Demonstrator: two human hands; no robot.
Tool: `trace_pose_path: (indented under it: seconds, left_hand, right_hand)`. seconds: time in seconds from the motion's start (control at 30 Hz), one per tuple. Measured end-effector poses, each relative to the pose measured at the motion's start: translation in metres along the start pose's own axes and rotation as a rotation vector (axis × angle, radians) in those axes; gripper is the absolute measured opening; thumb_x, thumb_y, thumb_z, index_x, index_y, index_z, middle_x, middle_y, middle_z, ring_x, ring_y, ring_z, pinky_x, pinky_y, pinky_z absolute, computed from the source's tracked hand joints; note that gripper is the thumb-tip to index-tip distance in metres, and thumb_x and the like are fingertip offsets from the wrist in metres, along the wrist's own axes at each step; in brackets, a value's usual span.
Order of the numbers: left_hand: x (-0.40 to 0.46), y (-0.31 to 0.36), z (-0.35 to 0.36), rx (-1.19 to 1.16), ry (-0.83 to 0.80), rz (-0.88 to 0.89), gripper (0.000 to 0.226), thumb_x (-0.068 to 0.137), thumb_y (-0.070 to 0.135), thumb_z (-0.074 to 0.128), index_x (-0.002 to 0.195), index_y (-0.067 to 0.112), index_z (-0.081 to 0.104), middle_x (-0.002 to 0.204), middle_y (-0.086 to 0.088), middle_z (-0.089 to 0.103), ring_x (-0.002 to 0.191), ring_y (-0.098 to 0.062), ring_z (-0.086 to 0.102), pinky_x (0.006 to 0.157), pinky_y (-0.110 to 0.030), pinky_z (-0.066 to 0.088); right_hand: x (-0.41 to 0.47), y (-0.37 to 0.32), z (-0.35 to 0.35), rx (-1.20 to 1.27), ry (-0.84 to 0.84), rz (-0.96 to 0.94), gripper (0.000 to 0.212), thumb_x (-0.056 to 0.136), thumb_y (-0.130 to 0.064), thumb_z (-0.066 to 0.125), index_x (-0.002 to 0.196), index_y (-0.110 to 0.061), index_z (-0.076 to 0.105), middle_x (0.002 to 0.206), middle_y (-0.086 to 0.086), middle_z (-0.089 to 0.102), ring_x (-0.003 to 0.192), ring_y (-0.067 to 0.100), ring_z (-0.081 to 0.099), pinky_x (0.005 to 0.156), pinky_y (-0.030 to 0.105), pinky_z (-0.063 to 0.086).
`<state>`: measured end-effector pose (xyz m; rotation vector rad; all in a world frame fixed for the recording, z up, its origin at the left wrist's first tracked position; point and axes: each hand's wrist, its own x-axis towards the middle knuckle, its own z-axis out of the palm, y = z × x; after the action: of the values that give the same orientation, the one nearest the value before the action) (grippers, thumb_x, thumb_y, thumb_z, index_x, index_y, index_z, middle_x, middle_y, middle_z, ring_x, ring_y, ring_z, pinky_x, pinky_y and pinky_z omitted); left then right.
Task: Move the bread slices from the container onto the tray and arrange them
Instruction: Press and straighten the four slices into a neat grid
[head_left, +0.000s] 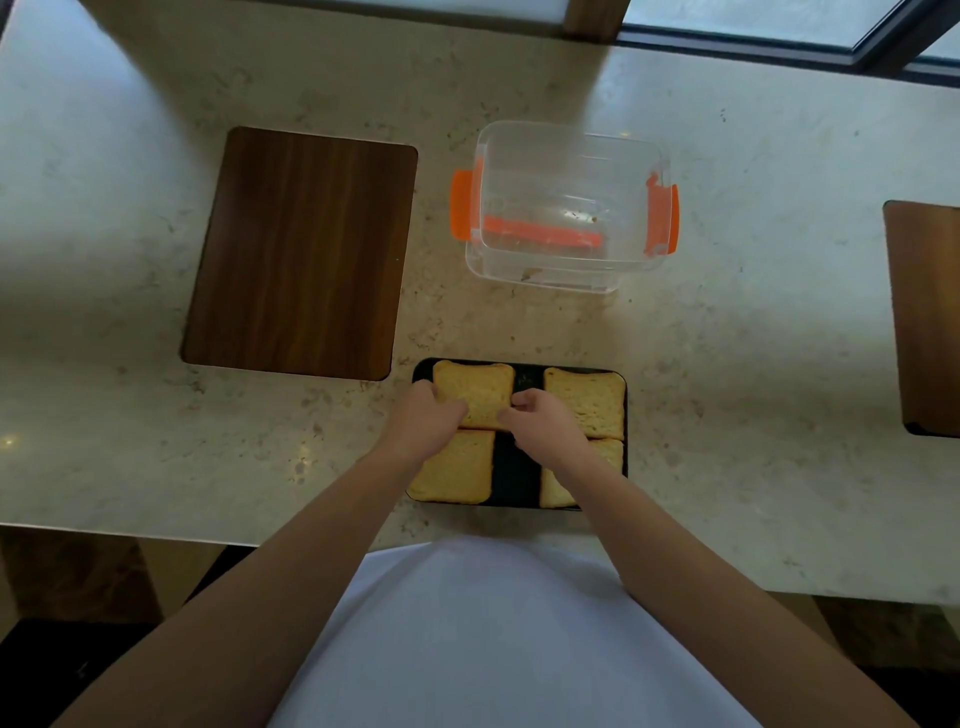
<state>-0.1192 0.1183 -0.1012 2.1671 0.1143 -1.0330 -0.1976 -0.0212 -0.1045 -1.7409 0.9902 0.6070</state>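
Four golden toasted bread slices lie on the black rectangular tray at the near edge of the pale marble counter; the clear plastic container with orange clips beyond it looks empty. The left hand and right hand pinch the far-left slice by its near corners — best nudged gently, square with its neighbours, without crushing. No writing or brand is legible anywhere.

Counter bare right of tray; container blocks behind; board left.
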Motion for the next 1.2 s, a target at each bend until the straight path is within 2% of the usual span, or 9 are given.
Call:
trace_pose_path:
  seconds: [0.13, 0.2, 0.27, 0.4, 0.53, 0.8, 0.97, 1.07, 1.2]
  left_hand:
    - [-0.008, -0.010, -0.005, -0.022, 0.005, 0.010, 0.009, 0.089, 0.028, 0.058, 0.092, 0.027, 0.049, 0.088, 0.009, 0.046, 0.074, -0.005, 0.046, 0.063, -0.024, 0.034]
    - [-0.018, -0.024, -0.010, -0.037, -0.004, 0.009, 0.034, 0.092, 0.029, 0.056, 0.125, 0.020, 0.055, 0.117, 0.006, 0.054, 0.104, -0.012, 0.055, 0.082, -0.025, 0.038]
    - [-0.029, -0.039, -0.016, -0.058, 0.018, -0.008, 0.053, 0.094, 0.028, 0.056, 0.143, 0.012, 0.045, 0.133, 0.002, 0.051, 0.117, -0.018, 0.050, 0.088, -0.029, 0.035]
    - [-0.043, -0.061, -0.021, -0.073, 0.037, -0.010, 0.030, 0.095, 0.020, 0.057, 0.124, 0.024, 0.060, 0.104, 0.019, 0.053, 0.105, -0.011, 0.051, 0.080, -0.023, 0.037]
    - [-0.047, -0.066, -0.023, -0.094, 0.008, -0.058, 0.037, 0.093, 0.021, 0.059, 0.129, 0.016, 0.059, 0.097, 0.022, 0.056, 0.089, 0.000, 0.055, 0.073, -0.021, 0.039]
    - [-0.047, -0.062, -0.025, -0.098, -0.021, -0.096, 0.025, 0.091, 0.022, 0.059, 0.114, 0.017, 0.065, 0.111, 0.001, 0.065, 0.106, -0.022, 0.061, 0.078, -0.030, 0.043]
    - [-0.049, -0.058, -0.026, -0.112, -0.047, -0.115, 0.045, 0.091, 0.016, 0.059, 0.135, 0.009, 0.056, 0.128, -0.005, 0.062, 0.117, -0.021, 0.056, 0.099, -0.038, 0.043]
    - [-0.049, -0.057, -0.026, -0.120, -0.058, -0.118, 0.044, 0.091, 0.014, 0.056, 0.135, 0.009, 0.057, 0.130, -0.008, 0.062, 0.117, -0.023, 0.057, 0.105, -0.046, 0.043]
    - [-0.047, -0.054, -0.024, -0.121, -0.047, -0.118, 0.039, 0.091, 0.012, 0.056, 0.129, 0.006, 0.060, 0.121, -0.015, 0.065, 0.108, -0.031, 0.061, 0.099, -0.043, 0.046]
  right_hand:
    - [-0.009, 0.004, -0.003, -0.011, 0.030, -0.029, 0.055, 0.097, -0.029, 0.057, 0.147, -0.011, 0.045, 0.120, 0.001, 0.062, 0.093, 0.011, 0.059, 0.067, 0.025, 0.047]
    - [-0.018, 0.011, -0.002, -0.008, 0.057, -0.061, 0.053, 0.096, -0.030, 0.058, 0.145, -0.013, 0.047, 0.120, -0.002, 0.061, 0.090, 0.004, 0.058, 0.065, 0.021, 0.045]
    - [-0.027, 0.019, 0.003, -0.009, 0.023, -0.068, 0.052, 0.095, -0.032, 0.059, 0.144, -0.014, 0.049, 0.119, -0.004, 0.062, 0.090, 0.007, 0.061, 0.065, 0.023, 0.049]
    - [-0.037, 0.031, 0.016, 0.027, -0.052, -0.022, 0.053, 0.096, -0.030, 0.060, 0.145, -0.014, 0.048, 0.128, 0.001, 0.061, 0.103, 0.015, 0.063, 0.083, 0.030, 0.056]
    - [-0.039, 0.033, 0.023, 0.060, -0.072, 0.002, 0.054, 0.094, -0.028, 0.061, 0.144, -0.011, 0.050, 0.127, 0.003, 0.061, 0.109, 0.018, 0.062, 0.096, 0.041, 0.056]
    - [-0.041, 0.036, 0.029, 0.048, -0.091, 0.014, 0.053, 0.094, -0.029, 0.061, 0.144, -0.012, 0.050, 0.123, 0.000, 0.061, 0.105, 0.017, 0.062, 0.095, 0.042, 0.056]
    - [-0.041, 0.037, 0.031, 0.033, -0.089, 0.017, 0.052, 0.094, -0.030, 0.060, 0.142, -0.014, 0.051, 0.115, -0.001, 0.063, 0.093, 0.015, 0.066, 0.087, 0.040, 0.059]
    - [-0.042, 0.038, 0.032, 0.022, -0.089, 0.019, 0.052, 0.093, -0.031, 0.060, 0.142, -0.015, 0.051, 0.114, -0.001, 0.064, 0.092, 0.016, 0.065, 0.082, 0.039, 0.058]
    - [-0.041, 0.037, 0.032, 0.026, -0.091, 0.021, 0.051, 0.093, -0.031, 0.060, 0.141, -0.015, 0.051, 0.117, 0.000, 0.064, 0.093, 0.016, 0.065, 0.079, 0.037, 0.056]
